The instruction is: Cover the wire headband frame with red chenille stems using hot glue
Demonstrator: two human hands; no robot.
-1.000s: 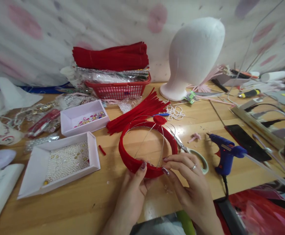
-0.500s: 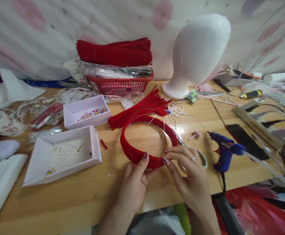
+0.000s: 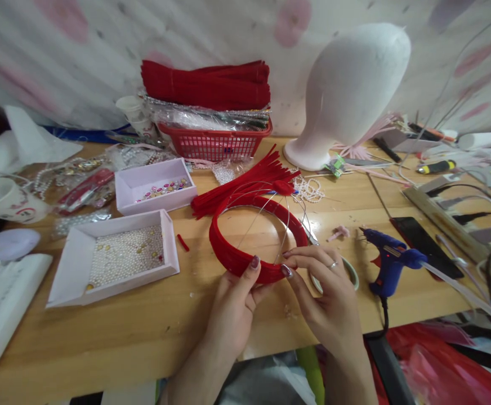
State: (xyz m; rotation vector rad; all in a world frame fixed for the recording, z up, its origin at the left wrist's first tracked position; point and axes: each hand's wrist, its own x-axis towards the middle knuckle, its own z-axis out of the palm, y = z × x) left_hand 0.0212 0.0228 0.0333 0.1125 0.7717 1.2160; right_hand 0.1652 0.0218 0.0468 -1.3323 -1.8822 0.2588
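Observation:
Between my hands, over the front of the table, is a red fuzzy ring-shaped band (image 3: 224, 247), with thin wires arching up to a small red round piece (image 3: 283, 187). My left hand (image 3: 237, 298) grips the near side, thumb on the outer face and fingers underneath. With thumb and index finger, my right hand (image 3: 321, 287) pinches the band's near right edge. Scissors (image 3: 350, 274) with pale green handles lie partly hidden behind my right hand. A bundle of red fuzzy stems (image 3: 245, 183) rests just beyond the band.
A blue glue gun (image 3: 391, 256) lies to the right, near a black phone (image 3: 427, 247) and a power strip (image 3: 440, 222). Pearl beads fill a white box (image 3: 170, 242) on the left; another box (image 3: 155, 199) holds gems. Behind stand a red basket (image 3: 215, 146) and a white foam head (image 3: 351, 90).
The view has shifted slightly, so most things sit a little further right. Both hands keep their hold on the red band, which has barely moved.

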